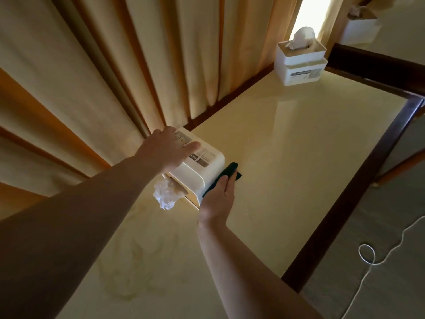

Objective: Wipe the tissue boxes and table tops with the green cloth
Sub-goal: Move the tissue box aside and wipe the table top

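Note:
A white tissue box [202, 166] lies tipped on its side on the cream table top [287, 157], a crumpled tissue [167, 195] sticking out of its opening toward me. My left hand [165, 150] rests on the box's upturned side with fingers spread straight. My right hand [220, 199] presses the dark green cloth [230, 174] flat against the box's right side. A second white tissue box [299, 63] stands upright at the table's far end, tissue poking from its top.
Tan curtains [103, 77] hang right behind the table's left side. A dark wooden rim [345, 192] borders the table on the right. A white cord [377, 256] lies on the grey floor. A third tissue box [358, 28] stands at the top right.

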`<state>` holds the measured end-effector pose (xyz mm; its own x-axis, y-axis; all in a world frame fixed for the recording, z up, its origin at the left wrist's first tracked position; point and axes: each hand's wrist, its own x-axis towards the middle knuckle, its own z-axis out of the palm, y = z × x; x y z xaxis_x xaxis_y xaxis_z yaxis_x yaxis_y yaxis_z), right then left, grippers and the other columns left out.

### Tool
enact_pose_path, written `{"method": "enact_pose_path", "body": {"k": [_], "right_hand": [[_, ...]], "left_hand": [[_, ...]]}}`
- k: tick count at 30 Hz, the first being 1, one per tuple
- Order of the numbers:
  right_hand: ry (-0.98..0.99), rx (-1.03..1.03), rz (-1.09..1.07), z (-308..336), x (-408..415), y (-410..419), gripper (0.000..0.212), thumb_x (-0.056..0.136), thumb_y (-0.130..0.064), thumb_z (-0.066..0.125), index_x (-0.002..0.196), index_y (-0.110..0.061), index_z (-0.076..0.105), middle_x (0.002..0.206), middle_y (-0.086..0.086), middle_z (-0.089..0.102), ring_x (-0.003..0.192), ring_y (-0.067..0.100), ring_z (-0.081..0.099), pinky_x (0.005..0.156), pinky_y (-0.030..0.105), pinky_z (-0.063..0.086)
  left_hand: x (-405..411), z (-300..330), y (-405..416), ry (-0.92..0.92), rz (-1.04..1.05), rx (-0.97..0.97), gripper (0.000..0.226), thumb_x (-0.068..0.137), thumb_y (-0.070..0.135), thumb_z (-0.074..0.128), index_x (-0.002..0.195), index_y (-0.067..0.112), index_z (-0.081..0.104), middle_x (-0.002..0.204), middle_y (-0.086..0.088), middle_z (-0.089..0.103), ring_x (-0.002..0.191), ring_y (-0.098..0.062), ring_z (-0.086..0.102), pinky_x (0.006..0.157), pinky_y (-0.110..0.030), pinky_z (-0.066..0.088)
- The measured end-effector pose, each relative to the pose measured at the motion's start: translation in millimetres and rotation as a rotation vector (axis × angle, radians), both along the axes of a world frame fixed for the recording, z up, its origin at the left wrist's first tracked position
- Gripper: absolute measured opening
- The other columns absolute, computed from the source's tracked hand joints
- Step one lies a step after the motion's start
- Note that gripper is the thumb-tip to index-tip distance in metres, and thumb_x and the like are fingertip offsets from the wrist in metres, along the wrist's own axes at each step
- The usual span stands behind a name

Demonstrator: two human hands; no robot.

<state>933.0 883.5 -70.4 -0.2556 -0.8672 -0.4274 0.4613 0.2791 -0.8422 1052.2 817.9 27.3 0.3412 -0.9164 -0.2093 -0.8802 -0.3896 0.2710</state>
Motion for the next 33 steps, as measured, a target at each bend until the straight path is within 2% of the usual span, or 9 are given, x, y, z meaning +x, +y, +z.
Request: {"method": "enact_pose_path", "body": {"k": [2,5,11,14,21,23,27,31,33], "right_hand": [[-0.001,-0.057,-0.007,9.8,2.1,-3.6,0.048,0.106,-0.043,0.037,0.153,-0.050,0.040,0.160,-0.023,0.041,0.148,0.003,0.039,0.124,0.041,0.034],[0.082,-0.161,0.014,22.7,1.0,-8.8,0.049,0.110,-0.038,0.034,0.158,-0.044,0.034,0.164,-0.023,0.033,0.150,-0.003,0.030,0.126,0.035,0.029],[0.145,-0.095,0.060,-9.0,-0.7,2.3,0.048,0.114,-0.035,0.027,0.161,-0.043,0.026,0.167,-0.026,0.019,0.154,-0.004,0.016,0.128,0.037,0.023],[0.135,-0.072,0.101,-11.4,-0.6,11.4,0.050,0.113,-0.037,0.028,0.162,-0.043,0.023,0.167,-0.026,0.016,0.154,-0.003,0.018,0.128,0.038,0.025],[0.198,-0.244,0.057,19.3,4.6,4.3,0.052,0.114,-0.031,0.031,0.165,-0.031,0.021,0.169,-0.023,0.011,0.149,-0.018,0.003,0.123,0.017,0.015],[0.238,-0.235,0.042,11.0,3.6,0.5,0.054,0.113,-0.039,0.031,0.165,-0.032,0.021,0.171,-0.020,0.012,0.150,-0.016,0.006,0.122,0.016,0.019],[0.265,-0.190,0.110,-7.5,4.0,13.8,0.070,0.104,-0.057,0.030,0.167,-0.030,0.013,0.172,-0.015,0.008,0.154,-0.008,0.006,0.128,0.035,0.023],[0.236,-0.220,0.188,4.3,4.5,30.9,0.082,0.099,-0.066,0.041,0.166,-0.034,0.008,0.173,-0.017,0.004,0.155,-0.006,0.010,0.125,0.031,0.029],[0.228,-0.246,0.201,16.7,3.9,32.6,0.092,0.094,-0.068,0.053,0.166,-0.035,0.007,0.173,-0.015,0.004,0.156,-0.003,0.009,0.120,0.019,0.028]], "left_hand": [[-0.6,2.7,0.4,0.005,0.002,0.017,0.114,0.063,0.095,0.043,0.149,0.019,0.041,0.135,-0.012,0.054,0.123,-0.033,0.056,0.101,-0.047,0.049],[1.6,3.5,2.0,0.021,-0.006,0.009,0.124,0.052,0.101,0.036,0.148,0.021,0.042,0.132,-0.009,0.057,0.119,-0.032,0.058,0.099,-0.049,0.052],[4.6,-1.8,1.4,0.005,-0.039,0.000,0.107,0.074,0.094,0.048,0.152,0.020,0.038,0.137,-0.012,0.053,0.126,-0.033,0.055,0.102,-0.048,0.048],[5.6,-1.3,2.8,0.008,-0.057,0.007,0.115,0.063,0.102,0.040,0.146,0.022,0.044,0.130,-0.011,0.058,0.118,-0.033,0.059,0.098,-0.049,0.051],[8.0,-7.0,3.9,0.029,-0.052,-0.020,0.128,0.053,0.110,0.030,0.146,0.023,0.042,0.127,-0.009,0.061,0.114,-0.031,0.061,0.096,-0.051,0.054],[7.4,-7.7,3.1,0.025,-0.048,-0.019,0.128,0.054,0.108,0.031,0.149,0.022,0.039,0.130,-0.009,0.060,0.117,-0.032,0.060,0.098,-0.052,0.052],[7.7,-8.5,2.5,0.027,-0.053,-0.029,0.127,0.056,0.106,0.032,0.151,0.022,0.038,0.133,-0.010,0.058,0.120,-0.033,0.058,0.100,-0.052,0.051],[8.7,-10.9,1.8,0.026,-0.055,-0.030,0.125,0.058,0.105,0.032,0.152,0.022,0.037,0.134,-0.010,0.057,0.121,-0.033,0.057,0.101,-0.052,0.050],[9.4,-11.7,1.8,0.026,-0.057,-0.023,0.124,0.058,0.107,0.032,0.150,0.024,0.037,0.131,-0.008,0.059,0.119,-0.031,0.058,0.100,-0.052,0.051]]}}
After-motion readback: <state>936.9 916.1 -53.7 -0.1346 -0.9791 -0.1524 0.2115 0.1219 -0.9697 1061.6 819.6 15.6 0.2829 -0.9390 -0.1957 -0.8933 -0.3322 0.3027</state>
